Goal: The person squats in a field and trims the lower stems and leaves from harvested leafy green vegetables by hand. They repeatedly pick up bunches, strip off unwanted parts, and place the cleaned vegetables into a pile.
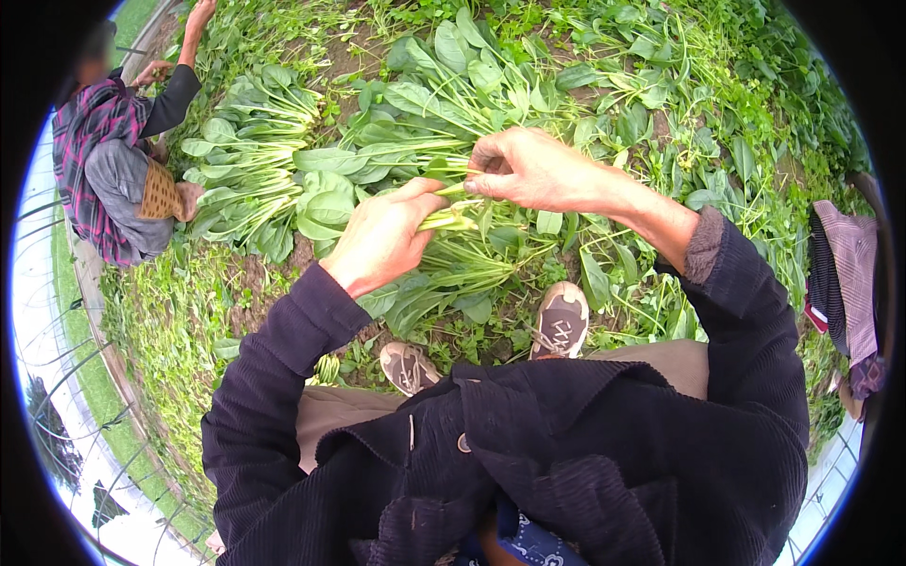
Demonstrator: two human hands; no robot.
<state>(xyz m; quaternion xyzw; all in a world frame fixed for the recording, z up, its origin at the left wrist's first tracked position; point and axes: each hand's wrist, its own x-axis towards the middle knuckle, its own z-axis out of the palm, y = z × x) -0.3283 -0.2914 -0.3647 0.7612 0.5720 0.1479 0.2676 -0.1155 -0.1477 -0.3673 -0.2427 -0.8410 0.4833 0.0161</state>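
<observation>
My left hand (389, 233) is closed around a small bunch of spinach-like leafy greens (327, 207). Their leaves stick out to the left and their pale stem ends (453, 218) to the right. At those stem ends, the fingers of my right hand (524, 170) pinch a stem. Just beyond both hands, a loose heap of the same greens (453, 92) lies on the ground. More cut greens (474, 269) lie beneath my hands, close to my shoes. To the left, several bunches (248, 163) are laid in a row with stems facing right.
At the upper left a co-worker (120, 163) squats with arms stretched toward the plants. Another person's clothing (846, 276) shows at the right rim. My shoes (561, 322) stand among low weeds and bare soil. Curved hoops (71, 354) and pale sheeting run along the left side.
</observation>
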